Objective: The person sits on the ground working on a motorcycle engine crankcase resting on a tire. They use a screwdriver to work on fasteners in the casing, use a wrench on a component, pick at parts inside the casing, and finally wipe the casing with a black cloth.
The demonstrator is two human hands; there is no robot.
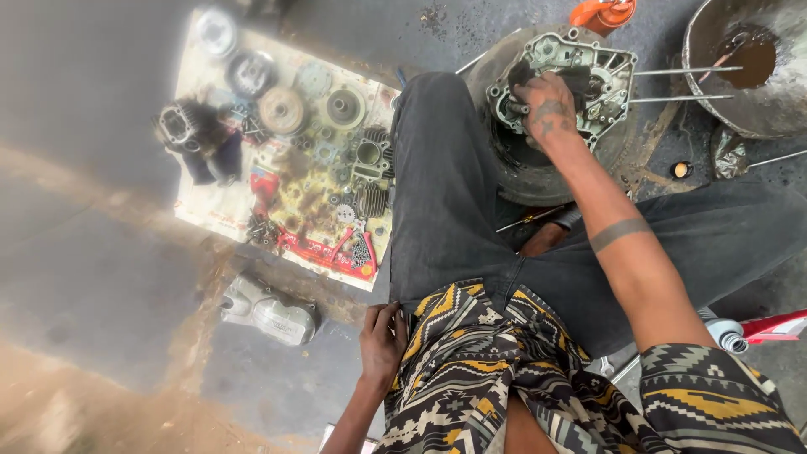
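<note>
**Right hand down inside an engine crankcase half**

Right hand (548,108) pressed into the open grey crankcase half (580,80), fingers curled around a dark rag (538,77) — closed on it, thumb side toward the case wall. Left hand (382,340) resting flat against the left hip, fingers together on the hem of the patterned shirt (471,361), holding nothing.

Crankcase half lying open-side up on a round, greasy metal pan (513,172), just beyond the left knee in dark jeans (441,193). Two long bare studs (685,84) sticking out of the case to the right, toward a large metal basin (761,109) with brown liquid pooled at the bottom. Orange cap or can (602,13) just past the case, at the top edge. Small round yellowish piece (681,169) on the floor between pan and basin.

Further out to the left — a stained sheet (206,210) spread on the concrete, crowded with engine parts: finned cylinder (372,155), round clutch and gear pieces (282,109), a cylinder head (181,128) at the sheet's left edge, red pieces along the near edge. Silver engine side cover (269,311) on the bare floor, near the left hand but apart from it. Red and white bottle (756,329) lying by the right thigh.
</note>
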